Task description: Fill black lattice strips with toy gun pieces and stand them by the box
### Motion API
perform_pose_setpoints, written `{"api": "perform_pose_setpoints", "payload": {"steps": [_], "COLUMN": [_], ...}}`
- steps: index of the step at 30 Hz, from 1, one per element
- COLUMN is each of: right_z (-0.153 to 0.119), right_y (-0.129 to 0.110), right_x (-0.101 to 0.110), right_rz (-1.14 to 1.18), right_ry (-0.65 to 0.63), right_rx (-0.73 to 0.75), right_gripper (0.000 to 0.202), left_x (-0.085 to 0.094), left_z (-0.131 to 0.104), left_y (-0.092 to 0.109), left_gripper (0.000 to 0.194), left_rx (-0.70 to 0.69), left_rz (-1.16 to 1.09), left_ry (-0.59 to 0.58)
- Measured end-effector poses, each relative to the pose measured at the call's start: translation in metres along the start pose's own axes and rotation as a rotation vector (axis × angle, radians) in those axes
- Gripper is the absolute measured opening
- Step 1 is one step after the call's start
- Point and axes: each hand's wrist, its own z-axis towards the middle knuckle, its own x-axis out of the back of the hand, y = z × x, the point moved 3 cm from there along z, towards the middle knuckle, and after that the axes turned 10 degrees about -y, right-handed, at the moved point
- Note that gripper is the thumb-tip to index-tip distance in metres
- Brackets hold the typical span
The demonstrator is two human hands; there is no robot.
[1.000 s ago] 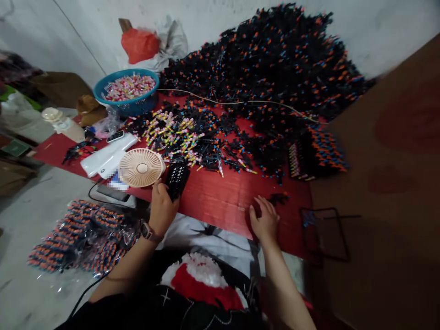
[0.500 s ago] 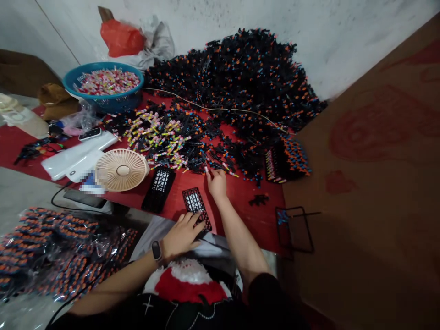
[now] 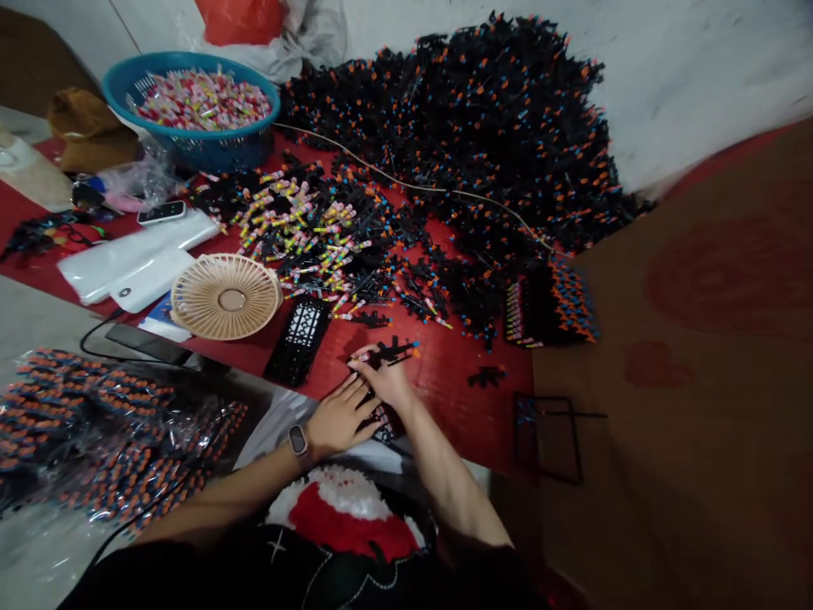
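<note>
My left hand, with a watch on its wrist, lies with fingers spread on a black perforated rack at the table's near edge. Above the rack, my right hand grips a small black toy gun with an orange and blue tip, its fingers partly hidden behind it. The two hands almost touch. Left of them a second black perforated rack rests on the table. A single toy gun lies to the right, another just beyond my hands.
A huge heap of toy guns fills the back. Yellow-pink candy tubes lie before it; more fill a blue basket. A beige fan sits left, a filled rack right. Bagged packs lie lower left.
My right hand has drawn back from the pile toward my left hand, now with a toy gun in it. My left hand stays on the rack. The view has shifted slightly.
</note>
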Motion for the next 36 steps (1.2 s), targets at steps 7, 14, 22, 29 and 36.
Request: {"api": "perform_pose_setpoints", "payload": {"steps": [7, 14, 22, 29, 36], "right_z": [0.009, 0.032, 0.056, -0.03, -0.065], "right_y": [0.002, -0.016, -0.009, 0.038, 0.026], "right_x": [-0.008, 0.007, 0.002, 0.05, 0.065], "right_rz": [-0.281, -0.184, -0.319, -0.461, -0.229], "right_ry": [-0.033, -0.283, 0.114, 0.423, 0.512], "right_rx": [0.022, -0.08, -0.155, -0.253, -0.162], "right_gripper": [0.011, 0.017, 0.03, 0.031, 0.033], "left_x": [0.006, 0.004, 0.016, 0.034, 0.033], "left_z": [0.001, -0.001, -0.021, -0.031, 0.038], "left_y": [0.0, -0.001, 0.007, -0.005, -0.016], "left_gripper": [0.047, 0.053, 0.046, 0.03, 0.041], "left_rx": [0.004, 0.0, 0.042, 0.437, 0.208], "left_rz": [-0.098, -0.095, -0.109, -0.328, -0.386], "left_ry": [0.036, 0.05, 0.114, 0.446, 0.286]}}
